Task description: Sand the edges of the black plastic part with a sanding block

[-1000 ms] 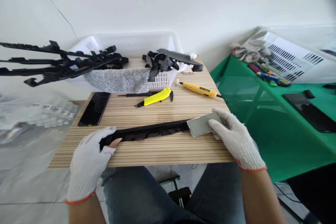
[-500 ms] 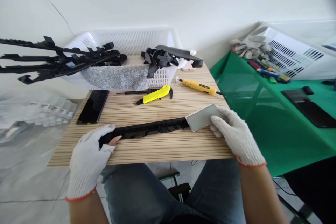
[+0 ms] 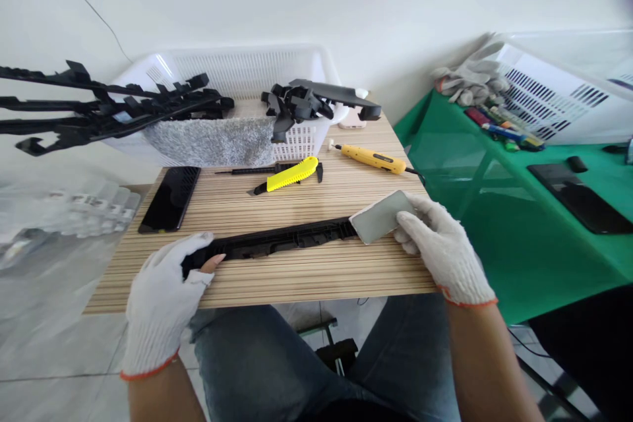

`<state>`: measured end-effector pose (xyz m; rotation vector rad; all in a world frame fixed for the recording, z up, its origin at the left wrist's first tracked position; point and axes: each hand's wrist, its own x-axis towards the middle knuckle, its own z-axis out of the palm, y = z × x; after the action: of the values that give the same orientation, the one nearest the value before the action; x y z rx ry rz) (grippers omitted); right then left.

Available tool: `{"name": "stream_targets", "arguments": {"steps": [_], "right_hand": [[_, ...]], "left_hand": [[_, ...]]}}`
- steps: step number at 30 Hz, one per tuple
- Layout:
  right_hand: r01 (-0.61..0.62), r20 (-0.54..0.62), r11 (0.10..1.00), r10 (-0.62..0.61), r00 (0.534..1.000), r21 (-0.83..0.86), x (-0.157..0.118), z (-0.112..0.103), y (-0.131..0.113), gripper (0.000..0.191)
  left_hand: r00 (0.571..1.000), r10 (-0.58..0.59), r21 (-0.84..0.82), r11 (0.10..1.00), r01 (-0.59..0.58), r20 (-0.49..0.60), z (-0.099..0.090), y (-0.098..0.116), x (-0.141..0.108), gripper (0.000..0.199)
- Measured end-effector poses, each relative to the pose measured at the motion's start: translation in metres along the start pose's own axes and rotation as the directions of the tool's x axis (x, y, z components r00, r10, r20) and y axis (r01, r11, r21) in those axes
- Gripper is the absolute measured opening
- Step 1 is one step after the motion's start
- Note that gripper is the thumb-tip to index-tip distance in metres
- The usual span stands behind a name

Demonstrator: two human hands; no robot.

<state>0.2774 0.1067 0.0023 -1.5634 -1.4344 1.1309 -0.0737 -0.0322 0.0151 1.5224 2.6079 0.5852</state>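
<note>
Gloved in white knit, my left hand (image 3: 165,293) is closed round the left end of a long black plastic trim strip (image 3: 287,239); the bare thumb tip shows through the glove. In my right hand (image 3: 442,244), also gloved, a grey rectangular pad (image 3: 380,216) with a whitish edge is pinched between thumb and fingers. The pad covers the right end of the strip; whether it presses on it I cannot tell. Beyond the strip lie a yellow utility knife (image 3: 293,174) with its blade out, a black caliper (image 3: 247,171) and a yellow pen-shaped power tool (image 3: 373,158).
A black phone (image 3: 169,200) lies on the wooden table (image 3: 316,283) at left. Behind, a white basket (image 3: 257,56) holds black plastic parts (image 3: 123,105) and a grey cloth (image 3: 212,142). On the green-covered table (image 3: 455,178) at right are gloves (image 3: 472,79), markers and another basket (image 3: 558,95).
The whole view has shifted slightly. Both hands keep their holds, and the pad stays at the strip's right end with hardly any movement.
</note>
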Motion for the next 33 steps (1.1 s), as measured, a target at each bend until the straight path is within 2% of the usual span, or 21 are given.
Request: {"name": "stream_targets", "arguments": {"steps": [6,24,33], "right_hand": [[-0.007,-0.011,1.0,0.007,1.0,0.022,-0.0009,0.0011,-0.0024,0.051],[0.009,0.01,1.0,-0.009,1.0,0.023,-0.0022,0.0008,-0.0026,0.054],[-0.007,-0.002,1.0,0.007,1.0,0.004,-0.0022,0.0005,-0.0028,0.053]], "left_hand": [[1.0,-0.02,0.001,1.0,0.02,-0.006,0.0005,-0.0016,0.0011,0.055],[1.0,0.021,0.024,0.999,-0.02,-0.013,0.0013,-0.0054,-0.0004,0.044],[1.0,-0.017,0.016,1.0,0.017,0.013,-0.001,0.0006,-0.0006,0.052]]}}
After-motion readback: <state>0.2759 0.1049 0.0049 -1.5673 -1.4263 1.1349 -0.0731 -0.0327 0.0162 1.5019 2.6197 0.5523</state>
